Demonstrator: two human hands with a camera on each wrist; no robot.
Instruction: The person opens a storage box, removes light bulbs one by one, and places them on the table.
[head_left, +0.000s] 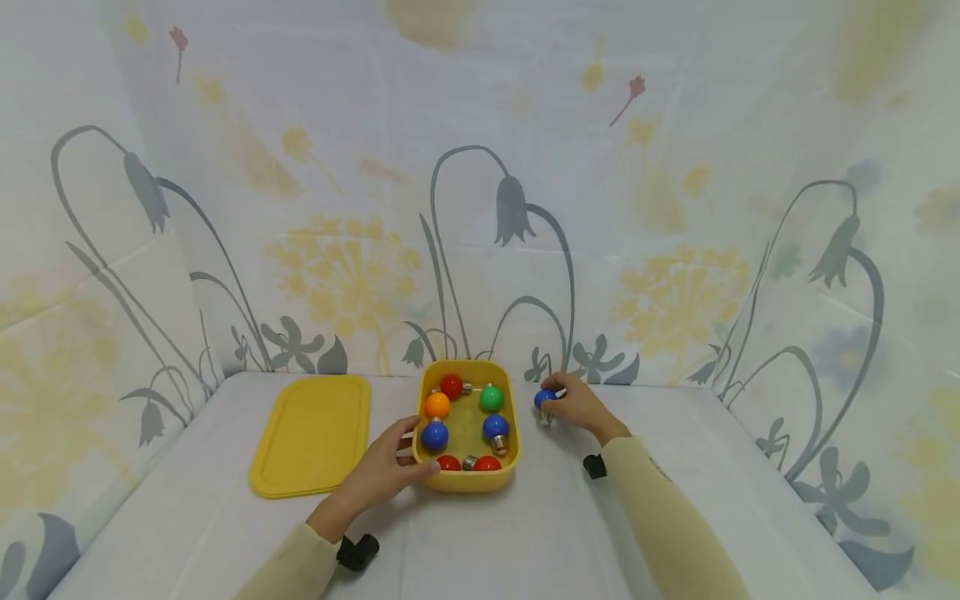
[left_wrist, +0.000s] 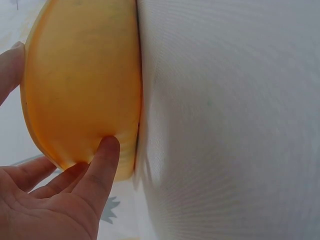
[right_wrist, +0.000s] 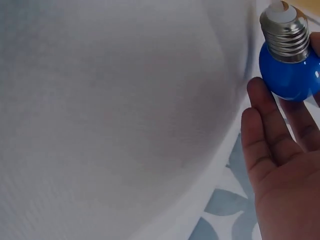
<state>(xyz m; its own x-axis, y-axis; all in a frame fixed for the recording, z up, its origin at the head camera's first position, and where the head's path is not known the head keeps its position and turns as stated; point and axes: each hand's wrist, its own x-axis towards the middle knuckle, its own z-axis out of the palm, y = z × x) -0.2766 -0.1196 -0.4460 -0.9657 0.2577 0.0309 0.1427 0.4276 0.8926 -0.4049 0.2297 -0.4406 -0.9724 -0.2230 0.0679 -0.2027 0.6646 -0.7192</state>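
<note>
My left hand holds the near left corner of a yellow plastic box. In the left wrist view, its fingertips press the outer wall of the box, and the thumb lies at the rim. Inside the box lie several coloured light bulbs, among them a green bulb, an orange bulb and a blue bulb. To the right of the box, my right hand pinches another blue light bulb by its globe. The right wrist view shows its silver screw base pointing away from the palm.
A flat yellow lid lies on the white tabletop to the left of the box. Behind the table hangs a white cloth printed with flowers, and it runs along both sides too.
</note>
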